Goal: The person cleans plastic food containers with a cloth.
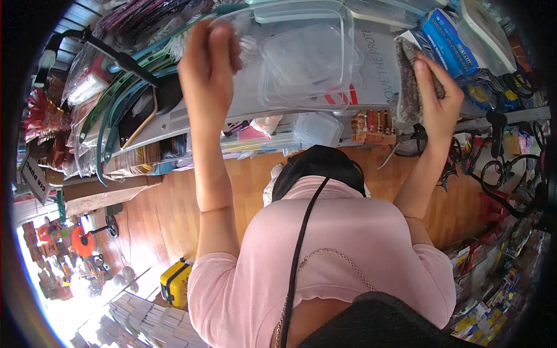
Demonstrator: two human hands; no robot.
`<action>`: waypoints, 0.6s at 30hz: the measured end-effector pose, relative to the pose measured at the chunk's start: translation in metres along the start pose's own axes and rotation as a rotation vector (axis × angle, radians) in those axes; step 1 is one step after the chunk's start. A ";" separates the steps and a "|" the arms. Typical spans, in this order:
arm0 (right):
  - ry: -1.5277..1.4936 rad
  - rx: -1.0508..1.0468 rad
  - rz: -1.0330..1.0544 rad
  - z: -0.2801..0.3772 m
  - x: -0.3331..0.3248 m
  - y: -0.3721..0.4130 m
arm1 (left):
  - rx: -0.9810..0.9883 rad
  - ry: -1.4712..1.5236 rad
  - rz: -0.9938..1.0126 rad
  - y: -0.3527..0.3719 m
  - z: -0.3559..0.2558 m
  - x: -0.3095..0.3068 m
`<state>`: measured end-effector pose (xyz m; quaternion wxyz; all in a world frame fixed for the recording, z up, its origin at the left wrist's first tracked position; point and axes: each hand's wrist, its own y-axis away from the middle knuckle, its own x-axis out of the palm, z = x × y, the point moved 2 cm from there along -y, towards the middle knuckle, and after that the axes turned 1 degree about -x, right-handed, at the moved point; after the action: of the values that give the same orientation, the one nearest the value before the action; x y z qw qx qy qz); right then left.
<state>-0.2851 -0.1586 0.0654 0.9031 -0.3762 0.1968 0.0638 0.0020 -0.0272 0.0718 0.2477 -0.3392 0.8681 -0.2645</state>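
My right hand [436, 98] pinches a grey fuzzy cloth [408, 84] over the right part of the shelf, near a blue box [449, 43]. My left hand [212, 64] is raised over the shelf's left part, its fingers curled and slightly blurred; whether anything is in them cannot be made out. Behind it shows a white bristly item [246, 43]. Between my hands, clear plastic containers [307, 58] lie on the grey shelf surface [376, 72].
Green and blue curved strips [110, 98] and a black-handled item [125, 61] lie at the left. Below the shelf are small wooden items [374, 124] and another clear container [317, 129]. Black hooks and cords hang at the right. A yellow case [176, 282] stands on the floor.
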 end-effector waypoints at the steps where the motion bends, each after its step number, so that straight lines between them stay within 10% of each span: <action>1: -0.036 -0.006 0.032 0.004 0.003 0.003 | -0.129 -0.062 0.093 -0.008 0.008 0.006; 12: -0.669 0.347 -0.070 -0.004 0.015 0.011 | 0.318 -0.722 -0.169 -0.011 0.028 0.042; 18: -1.339 0.653 0.044 0.014 0.046 0.027 | 0.498 0.001 0.165 0.043 -0.059 0.057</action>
<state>-0.2456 -0.1312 0.0382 0.8941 0.0345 -0.3792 0.2358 -0.0903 -0.0240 0.0741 0.3436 -0.1957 0.8012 -0.4490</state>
